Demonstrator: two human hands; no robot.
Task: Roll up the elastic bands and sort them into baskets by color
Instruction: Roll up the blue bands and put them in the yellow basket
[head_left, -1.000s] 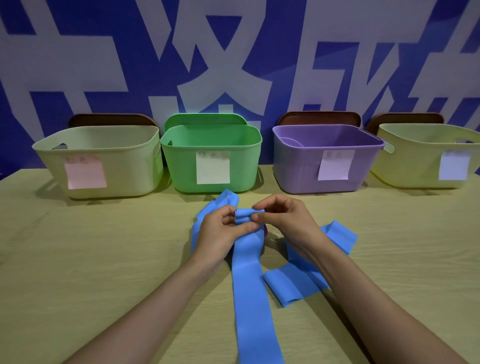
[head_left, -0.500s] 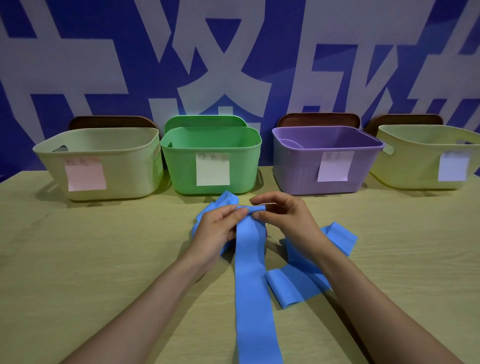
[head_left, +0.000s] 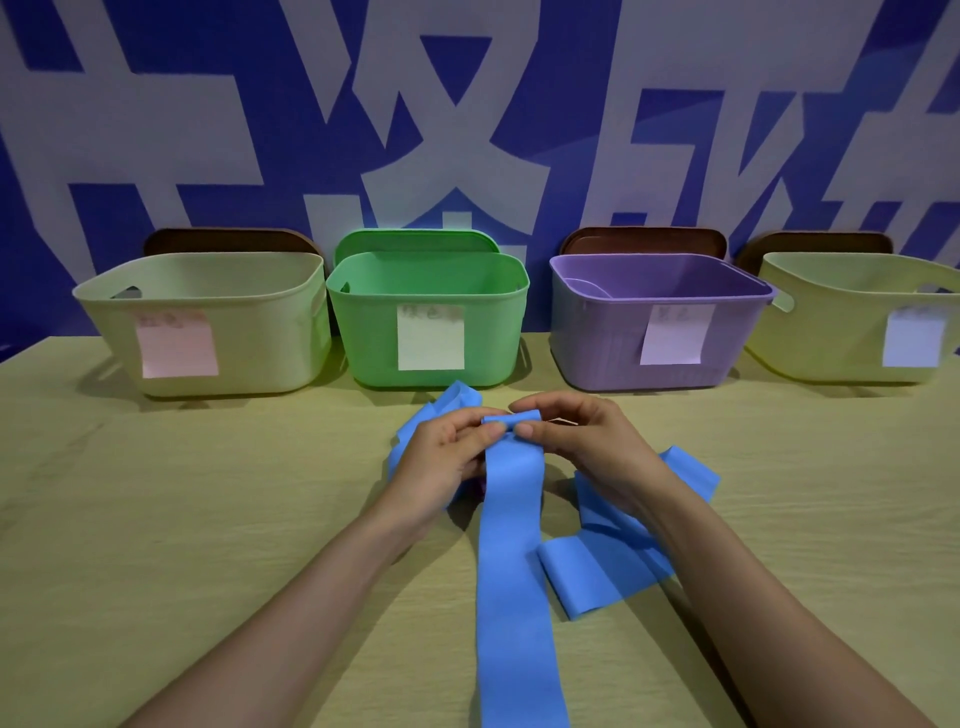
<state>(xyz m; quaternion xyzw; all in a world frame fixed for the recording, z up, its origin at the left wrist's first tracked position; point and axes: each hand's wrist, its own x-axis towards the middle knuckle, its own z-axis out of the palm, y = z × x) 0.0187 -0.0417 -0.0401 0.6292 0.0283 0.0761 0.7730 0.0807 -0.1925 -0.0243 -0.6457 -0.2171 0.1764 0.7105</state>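
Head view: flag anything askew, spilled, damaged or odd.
Only small things: the note on the purple basket hangs tilted, its lower edge slanting. Loose blue band lies folded and tangled beneath the right hand. Nothing looks spilled or damaged.

Left hand (head_left: 447, 457) and right hand (head_left: 582, 441) pinching rolled top of blue band (head_left: 511, 545), band trailing down table (head_left: 156, 519), more blue bands (head_left: 613, 566) beside it, behind them cream basket (head_left: 249, 332), green basket (head_left: 363, 332), purple basket (head_left: 597, 338), yellow basket (head_left: 821, 322), each with paper label.

Blue band (head_left: 511, 545) — far end, loose fold before, now a small roll
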